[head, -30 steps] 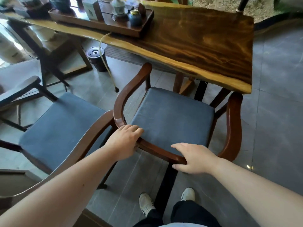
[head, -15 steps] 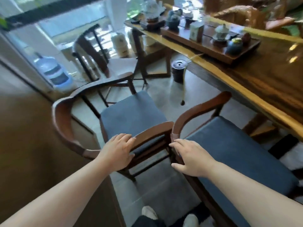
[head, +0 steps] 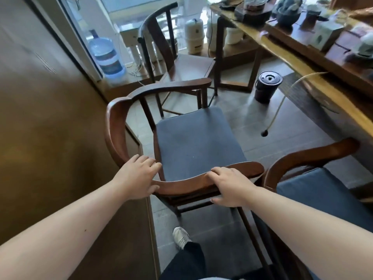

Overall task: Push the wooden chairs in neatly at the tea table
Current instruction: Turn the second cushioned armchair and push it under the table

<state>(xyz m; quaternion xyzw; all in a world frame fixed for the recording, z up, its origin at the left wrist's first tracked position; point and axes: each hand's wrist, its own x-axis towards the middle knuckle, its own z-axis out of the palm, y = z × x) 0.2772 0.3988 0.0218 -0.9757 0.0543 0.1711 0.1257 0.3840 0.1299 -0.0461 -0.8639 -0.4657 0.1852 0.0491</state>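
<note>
a brown wall (head: pixel 46 122) filled the left side, and grey floor tiles (head: pixel 250 116) ran to a bright window. the long tea table (head: pixel 314 77) lined the right edge, crowded with tea ware. the wooden chair (head: pixel 193 142) stood well apart from it, angled, beside a second chair (head: pixel 314 178). left hand (head: pixel 139 178) and right hand (head: pixel 232 184) both gripped its curved rail. a water jug (head: pixel 107 57) stood by the window.

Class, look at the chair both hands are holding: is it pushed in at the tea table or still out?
Out. The chair stands apart from the tea table, bare floor between them.
</note>
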